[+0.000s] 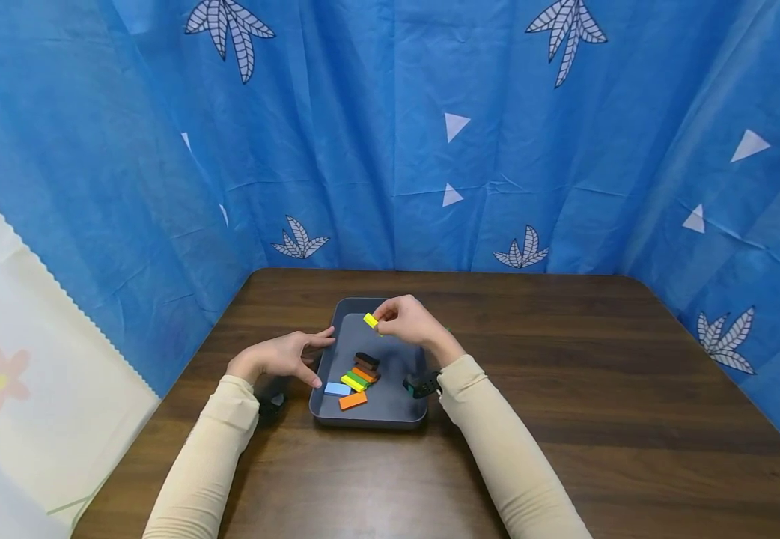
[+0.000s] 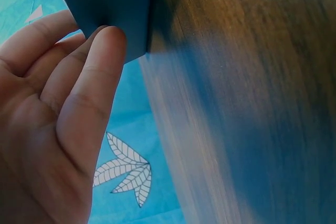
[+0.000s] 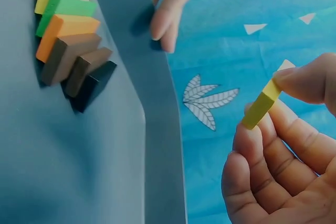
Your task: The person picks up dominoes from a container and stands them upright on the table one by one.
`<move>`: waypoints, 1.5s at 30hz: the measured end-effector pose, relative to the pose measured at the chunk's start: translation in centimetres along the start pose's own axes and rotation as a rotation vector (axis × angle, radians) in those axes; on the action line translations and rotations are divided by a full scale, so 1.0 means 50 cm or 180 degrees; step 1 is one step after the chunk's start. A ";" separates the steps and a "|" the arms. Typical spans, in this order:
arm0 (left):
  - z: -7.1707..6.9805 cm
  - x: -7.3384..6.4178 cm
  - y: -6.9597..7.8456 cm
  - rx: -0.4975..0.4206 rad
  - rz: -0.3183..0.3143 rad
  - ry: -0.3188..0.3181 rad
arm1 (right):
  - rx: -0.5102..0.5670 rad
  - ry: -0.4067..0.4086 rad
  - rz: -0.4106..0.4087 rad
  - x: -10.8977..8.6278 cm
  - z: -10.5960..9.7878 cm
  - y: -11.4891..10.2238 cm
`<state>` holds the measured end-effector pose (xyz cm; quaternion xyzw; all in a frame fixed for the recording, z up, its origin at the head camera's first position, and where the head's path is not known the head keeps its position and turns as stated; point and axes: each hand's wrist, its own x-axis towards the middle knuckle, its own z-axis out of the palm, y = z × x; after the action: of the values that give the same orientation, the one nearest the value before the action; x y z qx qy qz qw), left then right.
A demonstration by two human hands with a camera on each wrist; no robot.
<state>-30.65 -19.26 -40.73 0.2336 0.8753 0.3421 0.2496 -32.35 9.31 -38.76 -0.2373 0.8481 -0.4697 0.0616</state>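
My right hand [image 1: 412, 323] pinches a small yellow domino block [image 1: 370, 320] between thumb and fingertips, above the far end of the grey tray [image 1: 397, 416]. In the right wrist view, the yellow block [image 3: 261, 109] is held at a slant. My left hand [image 1: 287, 354] is at the tray's left side, thumb and fingers spread along the rim. From the left wrist, its fingers [image 2: 100, 61] look loosely straight beside the tray wall [image 2: 118, 3]. Inside the tray, a leaning row holds a black block [image 3: 94, 87], brown ones [image 3: 71, 59], an orange, a green [image 3: 65, 10] and a yellow one.
A light blue block [image 1: 337, 389] and an orange block [image 1: 352, 401] lie flat near the tray's front left corner. The tray stands on a dark wooden table [image 1: 565, 374]. Blue curtains [image 1: 397, 150] hang behind it, and a white flowered cloth [image 1: 19, 389] hangs at left.
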 end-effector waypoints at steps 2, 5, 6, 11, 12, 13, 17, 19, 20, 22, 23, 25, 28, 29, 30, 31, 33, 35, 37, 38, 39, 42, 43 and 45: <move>0.000 0.000 -0.002 0.0023 0.0010 0.0013 | 0.0022 0.0046 -0.0017 -0.004 -0.007 -0.001; 0.000 0.001 -0.003 0.0065 0.0029 0.0009 | 0.0095 0.0110 -0.0019 -0.011 -0.018 0.001; 0.000 0.000 -0.003 0.0067 0.0032 0.0007 | 0.0136 0.0127 -0.0017 -0.014 -0.022 0.002; 0.001 0.000 -0.006 0.0041 0.0069 0.0000 | 0.0258 0.0251 -0.0009 -0.029 -0.044 0.010; 0.001 0.000 -0.006 0.0024 0.0070 0.0000 | 0.0275 0.0283 -0.0010 -0.033 -0.049 0.011; 0.001 0.000 -0.007 0.0024 0.0084 -0.0004 | 0.0268 0.0313 -0.0023 -0.037 -0.055 0.013; 0.001 0.001 -0.009 0.0008 0.0110 -0.0014 | 0.0330 0.0443 -0.0024 -0.054 -0.078 0.018; 0.001 0.002 -0.011 -0.0001 0.0119 -0.0021 | 0.0380 0.0498 -0.0018 -0.062 -0.089 0.022; 0.001 0.002 -0.012 -0.0013 0.0119 -0.0023 | 0.0414 0.0524 -0.0009 -0.067 -0.094 0.024; 0.001 0.002 -0.012 -0.0022 0.0115 -0.0023 | 0.0478 0.0573 0.0002 -0.074 -0.104 0.029; 0.001 0.002 -0.012 -0.0028 0.0114 -0.0021 | 0.0484 0.0591 -0.0001 -0.078 -0.108 0.032; 0.001 0.002 -0.011 -0.0038 0.0109 -0.0016 | 0.0495 0.0620 0.0002 -0.085 -0.115 0.040; 0.001 0.002 -0.009 -0.0026 0.0103 -0.0012 | 0.0508 0.0644 0.0038 -0.094 -0.124 0.054; 0.001 0.002 -0.009 -0.0016 0.0099 -0.0009 | 0.0503 0.0648 0.0052 -0.097 -0.126 0.059; 0.002 0.002 -0.008 -0.0011 0.0096 -0.0010 | 0.0504 0.0647 0.0064 -0.100 -0.128 0.064; 0.003 0.002 -0.009 -0.0006 0.0090 -0.0011 | 0.0503 0.0650 0.0074 -0.102 -0.130 0.068; 0.004 0.001 -0.009 -0.0001 0.0070 -0.0011 | 0.0524 0.0658 0.0079 -0.106 -0.132 0.075; 0.005 0.001 -0.009 -0.0002 0.0065 -0.0017 | 0.0521 0.0660 0.0081 -0.110 -0.135 0.080; 0.005 0.000 -0.009 -0.0009 0.0059 -0.0027 | 0.0536 0.0662 0.0089 -0.113 -0.138 0.083; 0.004 0.000 -0.008 -0.0011 0.0064 -0.0028 | 0.0549 0.0658 0.0093 -0.114 -0.139 0.085; 0.004 0.000 -0.008 -0.0018 0.0066 -0.0028 | 0.0540 0.0655 0.0097 -0.115 -0.140 0.087; 0.002 -0.001 -0.006 -0.0035 0.0093 -0.0028 | 0.0495 0.0639 0.0113 -0.117 -0.145 0.095; 0.002 -0.001 -0.006 -0.0040 0.0096 -0.0024 | 0.0469 0.0633 0.0112 -0.118 -0.146 0.098; 0.002 -0.002 -0.005 -0.0048 0.0102 -0.0019 | 0.0417 0.0629 0.0088 -0.121 -0.150 0.104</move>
<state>-30.60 -19.44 -40.94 0.2467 0.8681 0.3519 0.2485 -31.28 20.15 -39.63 -0.1736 0.8207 -0.5443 -0.0005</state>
